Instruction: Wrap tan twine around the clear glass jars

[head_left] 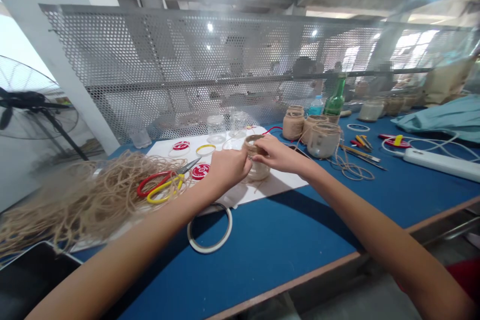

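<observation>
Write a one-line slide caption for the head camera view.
Left hand and right hand grip a twine-wrapped glass jar over a white sheet, beside loose twine and scissors.

- A sheet of card is laid on the workbench — a twine-wrapped jar is positioned over its middle.
- Scissors are placed just left of the sheet, with a heap of loose twine further left.
- A tape roll is set before the sheet.
- Three wrapped jars are grouped to its right, a glass bottle behind them.
- A power strip is placed far right, a cloth behind it.
- A perforated metal screen is mounted behind the bench — a pedestal fan is left of it.
</observation>
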The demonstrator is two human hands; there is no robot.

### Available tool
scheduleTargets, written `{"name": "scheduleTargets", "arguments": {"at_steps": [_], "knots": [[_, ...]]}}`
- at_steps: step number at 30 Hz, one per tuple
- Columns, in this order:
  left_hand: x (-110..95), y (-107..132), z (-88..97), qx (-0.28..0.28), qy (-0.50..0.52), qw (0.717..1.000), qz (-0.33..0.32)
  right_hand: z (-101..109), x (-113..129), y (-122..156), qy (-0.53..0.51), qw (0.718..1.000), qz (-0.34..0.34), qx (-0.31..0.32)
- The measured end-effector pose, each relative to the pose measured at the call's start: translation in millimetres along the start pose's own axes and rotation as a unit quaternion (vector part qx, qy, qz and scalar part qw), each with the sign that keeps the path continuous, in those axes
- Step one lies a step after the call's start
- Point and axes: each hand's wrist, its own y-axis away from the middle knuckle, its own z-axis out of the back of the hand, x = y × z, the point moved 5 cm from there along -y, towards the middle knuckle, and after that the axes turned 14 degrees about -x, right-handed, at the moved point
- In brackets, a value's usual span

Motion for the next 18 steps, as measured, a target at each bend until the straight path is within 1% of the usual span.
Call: {"name": "scheduleTargets", "arguments": {"at_steps": [3, 6, 8, 11, 13, 15, 17, 18], "knots": [[2.9, -1.7, -2.9, -0.005, 0.015, 1.000, -0.002, -0.5, -0.3, 0.7, -0.002, 1.000, 0.005, -0.001], [13.0, -5.4, -7.1, -0.015, 0.008, 1.000, -0.008, 0.4, -0.1, 1.0, -0.002, 1.000, 0.002, -0.003], [26.8, -8.5, -11.8, -0.016, -0.014, 1.000, 0.002, 1.3, 0.7, 1.0, -0.002, 1.000, 0.000, -0.001], [58.2, -12.3, -21.8, 0.006, -0.048, 0.998, 0.047, 2.3, 1.9, 1.2, -0.001, 1.000, -0.003, 0.004], [81.8, -12.6, -30.9, 0.052, -0.063, 0.993, 0.090, 2.5, 2.1, 1.3, 0.000, 1.000, -0.006, 0.006], [99.2, -10.2, -41.0, 0.132, -0.051, 0.983, 0.116, 2.3, 1.4, 1.4, 0.001, 1.000, -0.009, 0.006], [104.2, -8.9, -45.1, 0.187, -0.023, 0.976, 0.108, 2.2, 0.8, 1.4, 0.002, 1.000, -0.010, 0.003], [102.1, -9.3, -44.2, 0.200, -0.008, 0.975, 0.097, 2.2, 0.6, 1.4, 0.003, 1.000, -0.011, 0.003]]}}
